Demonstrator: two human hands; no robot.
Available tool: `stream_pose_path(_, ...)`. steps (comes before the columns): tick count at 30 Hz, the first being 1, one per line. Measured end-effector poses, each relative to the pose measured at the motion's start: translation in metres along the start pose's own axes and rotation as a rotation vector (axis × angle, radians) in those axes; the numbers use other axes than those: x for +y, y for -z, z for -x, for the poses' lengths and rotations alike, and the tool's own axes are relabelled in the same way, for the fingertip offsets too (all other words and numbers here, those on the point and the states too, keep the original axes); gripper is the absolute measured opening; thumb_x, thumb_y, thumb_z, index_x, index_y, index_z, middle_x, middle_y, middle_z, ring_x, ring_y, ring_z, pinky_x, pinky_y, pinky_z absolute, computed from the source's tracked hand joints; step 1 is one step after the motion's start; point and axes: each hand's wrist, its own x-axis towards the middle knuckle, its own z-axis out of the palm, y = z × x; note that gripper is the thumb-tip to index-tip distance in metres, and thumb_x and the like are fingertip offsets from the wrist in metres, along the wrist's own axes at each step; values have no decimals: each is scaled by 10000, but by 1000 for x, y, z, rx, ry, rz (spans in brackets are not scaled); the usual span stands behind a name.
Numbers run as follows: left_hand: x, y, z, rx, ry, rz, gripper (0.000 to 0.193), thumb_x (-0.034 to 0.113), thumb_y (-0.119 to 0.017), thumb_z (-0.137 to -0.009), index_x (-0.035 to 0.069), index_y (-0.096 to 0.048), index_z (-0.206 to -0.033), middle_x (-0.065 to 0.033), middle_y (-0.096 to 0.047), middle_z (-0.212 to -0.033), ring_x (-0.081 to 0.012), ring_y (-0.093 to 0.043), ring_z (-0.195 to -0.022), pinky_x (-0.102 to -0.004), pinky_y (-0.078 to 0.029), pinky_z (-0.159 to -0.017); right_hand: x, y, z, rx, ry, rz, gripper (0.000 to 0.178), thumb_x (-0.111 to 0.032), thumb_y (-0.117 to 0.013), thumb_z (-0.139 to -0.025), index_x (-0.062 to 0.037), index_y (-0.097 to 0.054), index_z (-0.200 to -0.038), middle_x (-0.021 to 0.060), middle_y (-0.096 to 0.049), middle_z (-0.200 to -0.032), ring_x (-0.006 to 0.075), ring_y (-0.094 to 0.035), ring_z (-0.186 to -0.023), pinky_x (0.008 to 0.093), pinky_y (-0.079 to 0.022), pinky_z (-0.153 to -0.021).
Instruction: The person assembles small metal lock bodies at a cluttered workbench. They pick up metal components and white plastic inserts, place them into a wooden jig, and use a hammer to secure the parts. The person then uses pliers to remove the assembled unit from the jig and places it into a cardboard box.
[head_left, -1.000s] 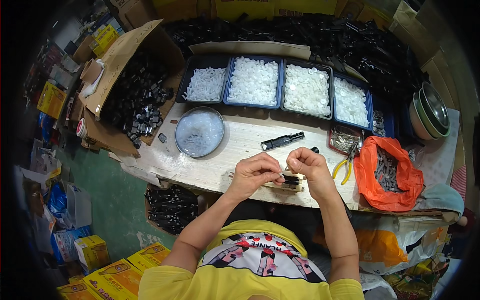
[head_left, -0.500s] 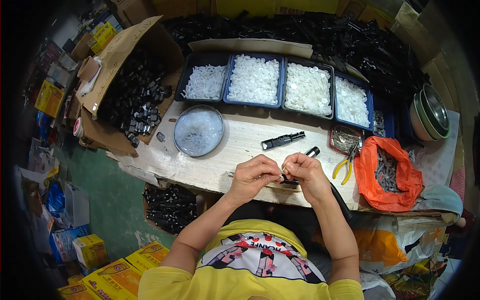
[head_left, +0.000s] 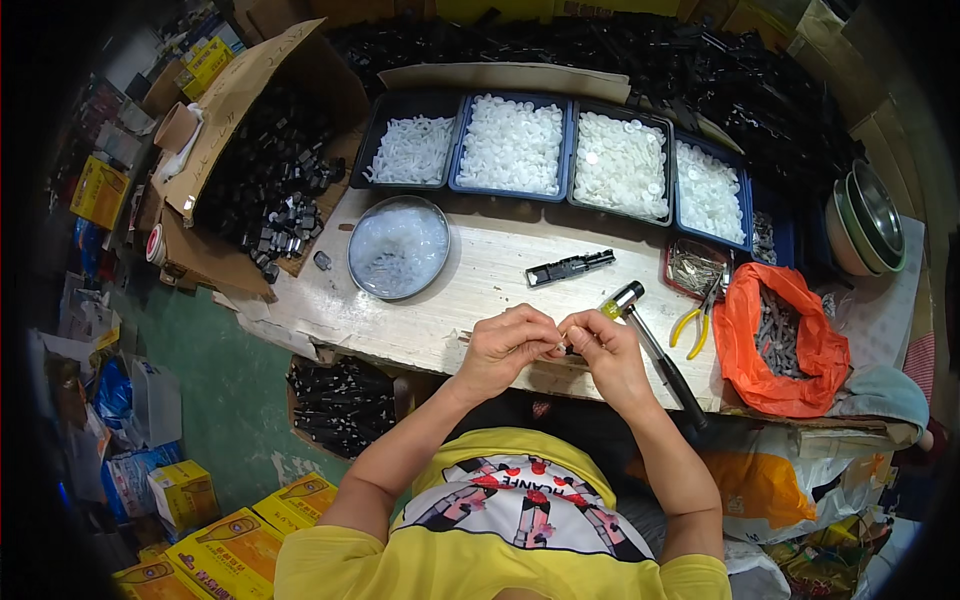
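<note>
Close together at the table's front edge, my left hand [head_left: 512, 348] and my right hand [head_left: 608, 356] meet fingertip to fingertip. Both are closed in a pinch around something small and pale that the fingers mostly hide. A dark part seems to sit just beneath the fingertips, but it is largely covered. To the right of my right hand lies a hammer [head_left: 654, 352], its head beside my knuckles and its black handle over the table edge. A long black plastic part [head_left: 570, 268] rests on the table beyond my hands.
Blue and black trays [head_left: 510, 193] of small white parts line the back. A round dish [head_left: 399, 248] stands left, near a cardboard box [head_left: 262, 130] of black pieces. At right are yellow-handled pliers [head_left: 690, 330], a red tray [head_left: 697, 268] of metal parts and an orange bag [head_left: 735, 355].
My right hand has shifted slightly, tilting inward and downward, so more of the hammer shows beside it. The fingertips remain together. The whole view has moved a little.
</note>
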Motion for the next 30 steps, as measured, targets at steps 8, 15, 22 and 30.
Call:
stream_pose_path(8,-4,0,2,75,-112,-286,132,-85,-573,-764,-29,-593,-881,-105,-578,-867,-187,-602,-712,-258,-493,-605,9,-4,8,138,497,580,92,-33,-641,-727,-54,-615,-813,46,-574,-739,215,-504,-704,319,-324,-660)
stream_pose_path(15,-6,18,2,-33,-206,-663,213,8,-644,-692,37,-622,-902,-67,-591,-919,-256,-546,-903,-346,-390,-768,20,-4,4,159,644,843,105,-36,-641,-689,-68,-605,-782,29,-539,-736,206,-478,-718,339,-308,-669)
stream_pose_path(22,-13,15,9,-144,5,-695,299,118,-713,-649,85,-626,-932,-28,-550,-1000,-228,-455,-998,-359,-306,-828,28,-1,2,1,591,969,158,-18,-585,-680,-82,-616,-820,22,-497,-763,203,-456,-777,373,-287,-690)
stream_pose_path(30,-3,10,-4,-251,161,-775,264,122,-710,-636,86,-611,-878,-27,-506,-938,-226,-430,-938,-360,-293,-800,28,4,2,-16,552,910,189,-17,-600,-687,-101,-622,-854,20,-504,-774,204,-462,-784,362,-276,-702)
